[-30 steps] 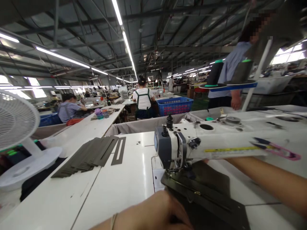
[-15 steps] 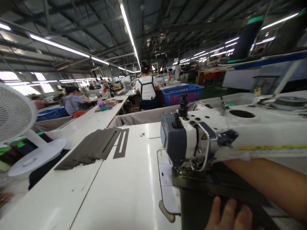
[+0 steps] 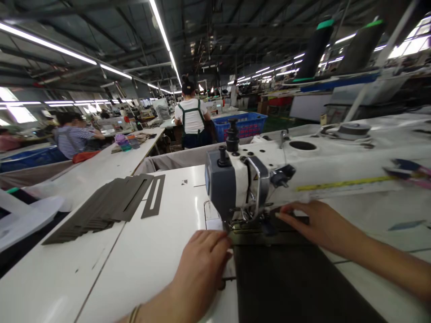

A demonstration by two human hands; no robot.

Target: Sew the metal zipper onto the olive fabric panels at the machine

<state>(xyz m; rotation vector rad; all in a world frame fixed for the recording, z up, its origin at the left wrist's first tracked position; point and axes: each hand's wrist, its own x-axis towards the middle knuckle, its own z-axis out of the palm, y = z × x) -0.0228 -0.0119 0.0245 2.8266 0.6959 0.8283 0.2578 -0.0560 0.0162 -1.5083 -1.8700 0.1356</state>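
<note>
Dark fabric [image 3: 289,282] lies under the head of a white and grey sewing machine [image 3: 224,179]. My left hand [image 3: 205,264] rests at the fabric's left edge beside the needle area, fingers bent together; what its fingertips grip is hidden. On the right of the needle, my right hand [image 3: 310,220] pinches the fabric's far edge between thumb and fingers. A metal guide strip [image 3: 249,230] lies across the fabric below the presser foot.
Left on the white table [image 3: 148,269] is a fanned stack of grey slotted pieces [image 3: 104,202]. A white fan base [image 3: 33,220] stands far left. Scissors [image 3: 407,170] and yellow tape [image 3: 343,183] are on the machine arm. Two people sit working ahead, near a blue basket [image 3: 240,125].
The view has turned right. My left hand has come to the left side of the needle, and my right hand now shows at the fabric's far edge. More of the dark fabric is visible.
</note>
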